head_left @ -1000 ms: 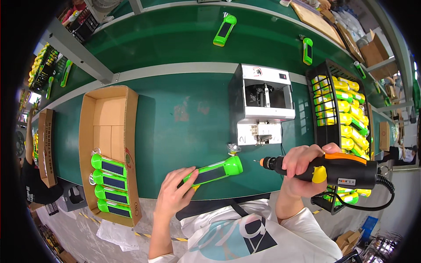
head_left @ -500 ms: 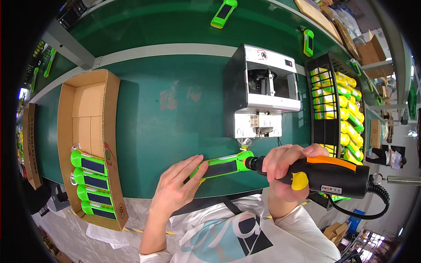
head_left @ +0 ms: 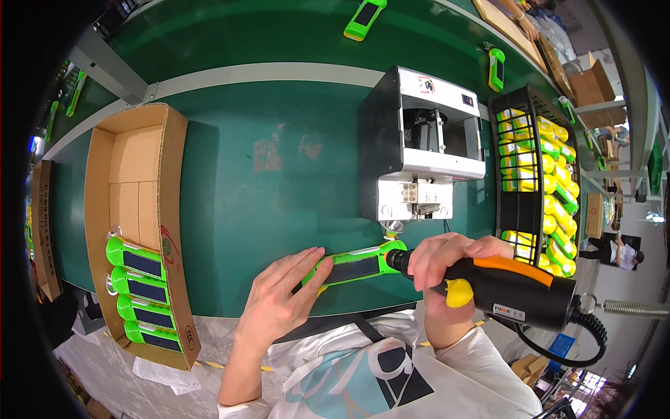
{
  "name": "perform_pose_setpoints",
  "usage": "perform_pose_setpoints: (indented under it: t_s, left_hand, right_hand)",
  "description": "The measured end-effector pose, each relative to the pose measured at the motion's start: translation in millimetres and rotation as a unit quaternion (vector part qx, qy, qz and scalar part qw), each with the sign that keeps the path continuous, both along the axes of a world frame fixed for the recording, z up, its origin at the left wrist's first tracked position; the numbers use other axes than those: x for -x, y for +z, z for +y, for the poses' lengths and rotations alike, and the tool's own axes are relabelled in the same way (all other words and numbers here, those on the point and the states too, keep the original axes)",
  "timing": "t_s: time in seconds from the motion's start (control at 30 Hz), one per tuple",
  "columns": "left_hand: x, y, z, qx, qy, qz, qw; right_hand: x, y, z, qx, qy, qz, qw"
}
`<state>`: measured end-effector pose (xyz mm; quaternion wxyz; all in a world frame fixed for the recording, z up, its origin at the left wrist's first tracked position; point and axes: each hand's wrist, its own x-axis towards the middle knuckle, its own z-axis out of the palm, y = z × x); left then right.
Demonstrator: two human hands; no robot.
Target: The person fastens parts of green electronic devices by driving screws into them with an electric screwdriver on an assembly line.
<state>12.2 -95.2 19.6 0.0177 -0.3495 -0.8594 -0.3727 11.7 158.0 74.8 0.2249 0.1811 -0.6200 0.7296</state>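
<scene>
A long green device with a dark rectangular panel point(head_left: 354, 269) lies near the front edge of the green table. My left hand point(head_left: 282, 297) grips its left end, fingers over the top, covering that end. In my right hand point(head_left: 447, 272) is a black electric screwdriver point(head_left: 520, 290) with an orange strip and a yellow lump on its side. The driver is held nearly level, tip against the right end of the device; the contact point is hidden. A small clear, shiny round part point(head_left: 393, 229) sits just beyond that end.
At left, a cardboard box point(head_left: 174, 209) holds several similar green devices point(head_left: 143, 288). A silver-and-black machine point(head_left: 440, 167) stands ahead, beside a black wire basket point(head_left: 520, 202) full of yellow-green pieces. A spring point(head_left: 631, 308) and cable hang off the driver. More devices point(head_left: 364, 19) lie beyond the rail.
The driver's rear end has swung a little down and nearer to me, with my right hand shifting slightly left. My left hand keeps its hold. The whole view has shifted slightly.
</scene>
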Motion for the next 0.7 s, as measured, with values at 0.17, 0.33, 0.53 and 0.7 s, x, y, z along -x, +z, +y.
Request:
perform_pose_setpoints:
  t_s: [0.17, 0.33, 0.53, 0.7]
  left_hand:
    - [2.7, 3.0, -0.3, -0.012, 0.008, -0.013, 1.000]
    - [0.7, 1.7, -3.5, -0.020, 0.007, 0.005, 1.000]
    - [-2.8, -1.7, -8.2, -0.028, 0.004, 0.003, 1.000]
    - [-3.7, 4.9, -6.9, -0.041, 0.005, -0.019, 0.999]
  right_hand:
    - [2.0, -3.1, 3.5, -0.019, 0.085, 0.042, 0.995]
    - [-0.9, -10.8, -4.4, 0.000, 0.087, 0.042, 0.995]
    - [-6.8, -9.7, -17.6, -0.117, 0.038, 0.033, 0.992]
    - [-16.5, -6.3, -19.6, 0.019, -0.019, -0.024, 0.999]
